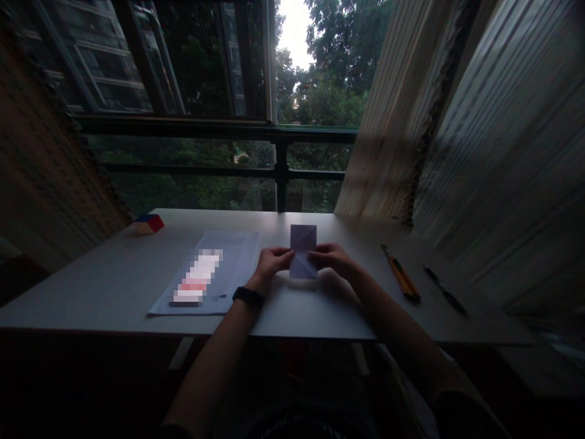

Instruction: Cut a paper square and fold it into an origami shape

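Note:
A small rectangle of folded paper [303, 244], pale lilac with diagonal creases or fold edges across it, is held up just above the white table. My left hand [273, 261] pinches its left edge, thumb on the near face. On the opposite edge, my right hand [336, 257] grips it in the same way. The fingers behind the paper are hidden. A dark band [248, 297] is around my left wrist.
White printed sheets [242, 262] lie left of my hands, partly blurred out. A coloured cube [150, 224] sits at the far left corner. On the right are a yellow utility knife [401, 274] and a slim dark pen-like tool [445, 291]. Curtains and a window stand beyond the table [91, 280].

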`<state>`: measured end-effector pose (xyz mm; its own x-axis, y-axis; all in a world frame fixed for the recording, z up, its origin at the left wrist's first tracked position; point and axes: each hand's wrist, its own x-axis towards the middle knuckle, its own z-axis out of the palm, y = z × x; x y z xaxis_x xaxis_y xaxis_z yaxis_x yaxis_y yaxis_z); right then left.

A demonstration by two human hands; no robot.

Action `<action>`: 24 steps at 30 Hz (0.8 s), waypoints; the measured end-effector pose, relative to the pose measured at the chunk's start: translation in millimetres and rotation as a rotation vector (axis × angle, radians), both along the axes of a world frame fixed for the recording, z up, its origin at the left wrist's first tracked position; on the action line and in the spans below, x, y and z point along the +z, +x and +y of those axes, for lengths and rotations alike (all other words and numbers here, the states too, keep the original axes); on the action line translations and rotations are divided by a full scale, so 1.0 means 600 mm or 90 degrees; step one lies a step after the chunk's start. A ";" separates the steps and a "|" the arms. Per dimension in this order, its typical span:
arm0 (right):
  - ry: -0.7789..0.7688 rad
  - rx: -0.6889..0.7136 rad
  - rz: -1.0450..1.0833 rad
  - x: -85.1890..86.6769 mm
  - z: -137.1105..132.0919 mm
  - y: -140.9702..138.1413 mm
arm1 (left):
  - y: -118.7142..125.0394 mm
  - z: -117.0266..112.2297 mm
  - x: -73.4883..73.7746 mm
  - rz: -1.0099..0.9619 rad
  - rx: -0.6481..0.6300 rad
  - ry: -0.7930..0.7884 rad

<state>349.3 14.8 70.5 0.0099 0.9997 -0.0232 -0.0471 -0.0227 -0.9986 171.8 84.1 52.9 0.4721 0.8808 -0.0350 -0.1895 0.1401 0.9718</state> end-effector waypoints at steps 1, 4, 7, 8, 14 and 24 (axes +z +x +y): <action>0.004 -0.004 -0.003 0.000 0.000 0.001 | 0.000 0.000 0.000 0.005 -0.002 0.000; 0.019 -0.013 -0.003 -0.002 0.001 0.002 | -0.001 -0.002 0.002 0.022 -0.019 0.000; 0.015 0.010 0.004 -0.002 0.000 0.004 | -0.002 -0.005 0.004 0.027 -0.024 0.005; 0.011 0.024 0.008 -0.002 0.000 0.004 | -0.002 -0.005 0.004 0.025 -0.020 0.007; 0.004 0.088 0.079 0.004 -0.003 0.011 | 0.001 -0.004 0.003 -0.012 0.004 -0.013; 0.048 0.108 0.121 -0.008 0.005 -0.017 | -0.013 -0.018 0.019 0.009 -0.260 -0.025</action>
<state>339.0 17.5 65.5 -0.1562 0.9856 0.0655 -0.2360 0.0272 -0.9714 164.2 73.4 64.5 0.7818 0.6191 -0.0740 -0.0975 0.2387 0.9662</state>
